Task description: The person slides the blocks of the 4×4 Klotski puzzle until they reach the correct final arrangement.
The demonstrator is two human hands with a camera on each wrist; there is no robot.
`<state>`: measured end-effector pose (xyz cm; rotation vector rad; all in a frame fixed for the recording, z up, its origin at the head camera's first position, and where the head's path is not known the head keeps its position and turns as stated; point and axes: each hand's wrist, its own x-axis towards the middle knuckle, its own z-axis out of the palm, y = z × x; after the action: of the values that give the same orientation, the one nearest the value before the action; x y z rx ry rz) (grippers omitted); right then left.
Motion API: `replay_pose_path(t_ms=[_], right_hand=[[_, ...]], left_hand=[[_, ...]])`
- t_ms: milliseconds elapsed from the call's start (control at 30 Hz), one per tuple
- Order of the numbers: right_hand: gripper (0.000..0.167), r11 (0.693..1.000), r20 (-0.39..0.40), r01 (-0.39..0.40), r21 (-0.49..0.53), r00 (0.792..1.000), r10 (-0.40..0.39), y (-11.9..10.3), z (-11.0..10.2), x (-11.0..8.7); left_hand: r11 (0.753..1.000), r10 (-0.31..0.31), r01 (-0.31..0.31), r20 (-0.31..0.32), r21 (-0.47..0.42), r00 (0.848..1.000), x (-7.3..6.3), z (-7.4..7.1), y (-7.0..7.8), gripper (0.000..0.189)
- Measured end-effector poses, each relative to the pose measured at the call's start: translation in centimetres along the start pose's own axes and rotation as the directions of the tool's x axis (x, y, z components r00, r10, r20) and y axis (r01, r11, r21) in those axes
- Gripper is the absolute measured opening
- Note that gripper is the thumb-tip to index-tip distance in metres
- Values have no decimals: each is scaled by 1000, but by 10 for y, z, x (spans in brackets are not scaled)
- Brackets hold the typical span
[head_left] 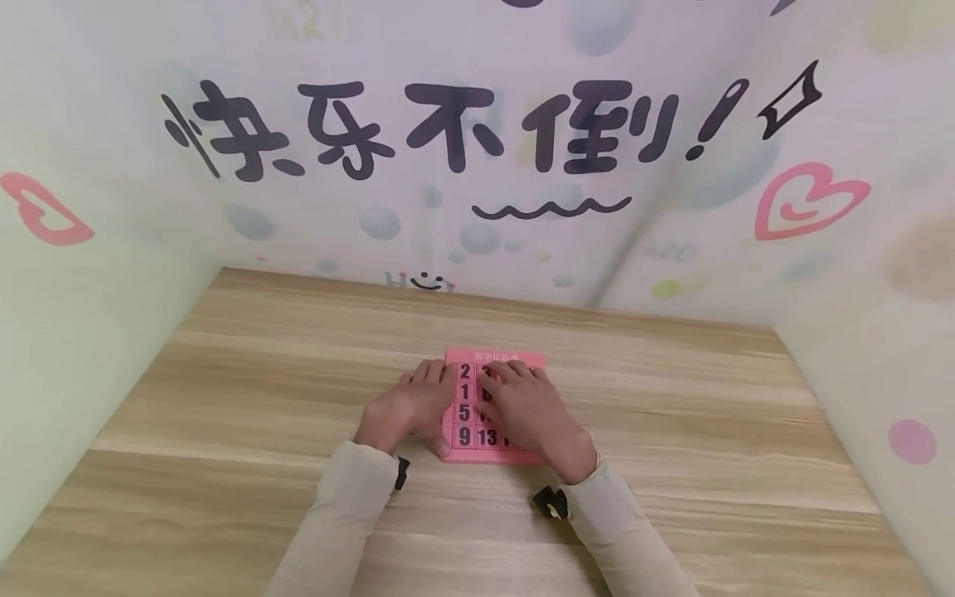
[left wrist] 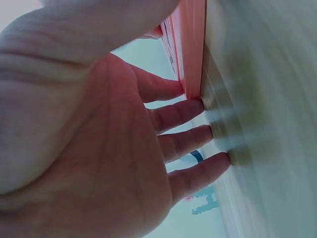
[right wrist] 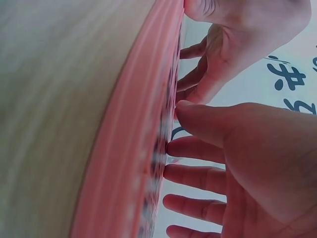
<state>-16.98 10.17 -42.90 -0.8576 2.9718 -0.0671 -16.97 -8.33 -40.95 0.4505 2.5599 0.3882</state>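
A pink number sliding puzzle (head_left: 492, 455) lies flat on the table, its tiles marked with black numerals such as 2, 1, 5 and 9 down the left column. My left hand (head_left: 421, 406) rests along its left side, thumb at the near left corner. In the left wrist view the fingers stretch out straight, with fingertips at the pink edge (left wrist: 192, 49) and down by the tabletop. Over the tiles is my right hand (head_left: 525, 410), covering much of the middle and right columns. Its thumb and fingertips touch the tile face in the right wrist view, fingers nearly straight.
The wood-grain table (head_left: 246, 398) extends around the puzzle on all sides. Behind it rises a white backdrop (head_left: 448, 224) with large black characters, and pale walls stand at left and right. Small black objects (head_left: 552, 502) sit at both sleeve cuffs.
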Motion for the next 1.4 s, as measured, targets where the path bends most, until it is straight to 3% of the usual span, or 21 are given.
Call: replay_pose_path(t_ms=[1400], right_hand=[[49,999,57,-46,-3,997,46,3,-4,-2]], left_hand=[[1000,0,0,4,14,1000,-1,0,0,123]])
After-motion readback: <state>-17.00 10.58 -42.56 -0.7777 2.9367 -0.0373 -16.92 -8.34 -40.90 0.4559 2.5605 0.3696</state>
